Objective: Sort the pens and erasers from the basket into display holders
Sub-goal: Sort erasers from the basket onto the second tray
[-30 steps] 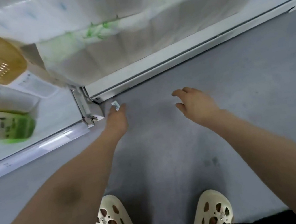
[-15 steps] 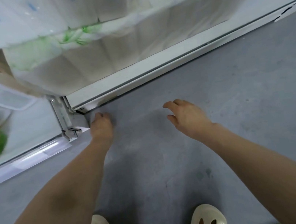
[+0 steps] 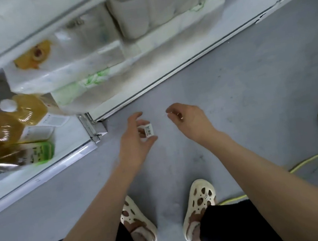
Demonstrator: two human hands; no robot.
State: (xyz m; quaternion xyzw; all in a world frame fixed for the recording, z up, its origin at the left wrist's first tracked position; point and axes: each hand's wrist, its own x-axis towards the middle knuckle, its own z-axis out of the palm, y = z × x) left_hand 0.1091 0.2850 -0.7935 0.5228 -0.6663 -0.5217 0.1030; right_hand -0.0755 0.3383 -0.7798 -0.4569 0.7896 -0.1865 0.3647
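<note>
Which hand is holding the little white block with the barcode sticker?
The left hand: it pinches the small white barcode-labelled eraser above the floor. The right hand, beside it, is loosely curled and holds nothing.

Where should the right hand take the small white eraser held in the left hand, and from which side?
Probably by its upper right part, coming from the right. The eraser is a small block, barcode label up, and the left hand pinches it with the thumb at its lower edge, so that part shows bare. A fingertip pinch grip suits; the right hand is empty.
</note>
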